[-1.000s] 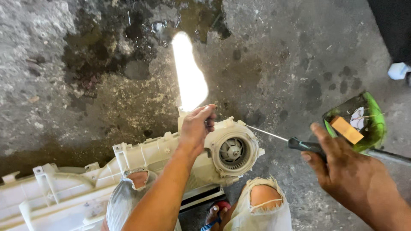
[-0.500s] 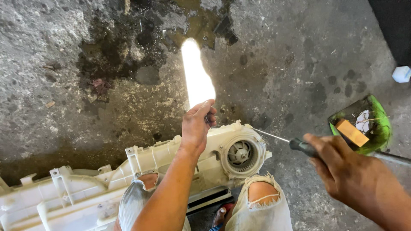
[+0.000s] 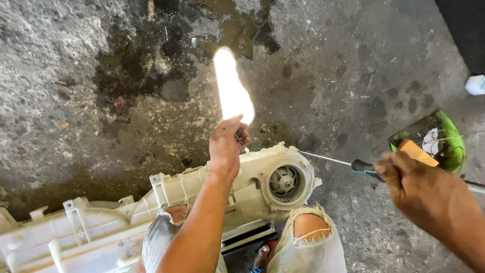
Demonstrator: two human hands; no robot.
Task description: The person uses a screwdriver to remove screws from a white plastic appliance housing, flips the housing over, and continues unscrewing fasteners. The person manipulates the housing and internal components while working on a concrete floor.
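A white plastic blower housing (image 3: pixel 177 197) with a round fan opening (image 3: pixel 284 182) lies across my knees on the concrete. My left hand (image 3: pixel 226 147) rests on the housing's top edge, its fingertips pinched on a small metal piece (image 3: pixel 241 135). My right hand (image 3: pixel 417 187) grips the dark handle of a long screwdriver (image 3: pixel 365 166). The thin shaft (image 3: pixel 323 158) points left, and its tip reaches the housing's right edge beside the fan opening.
A green container (image 3: pixel 438 137) holding a tan block stands on the floor behind my right hand. A white object (image 3: pixel 476 84) sits at the far right edge. Dark oily stains (image 3: pixel 151 60) and a bright sun patch (image 3: pixel 232 93) mark the concrete. My torn grey trousers (image 3: pixel 308 247) show below.
The view has drifted a little, so the housing and sun patch sit slightly further right. Both hands keep the same hold and the same places.
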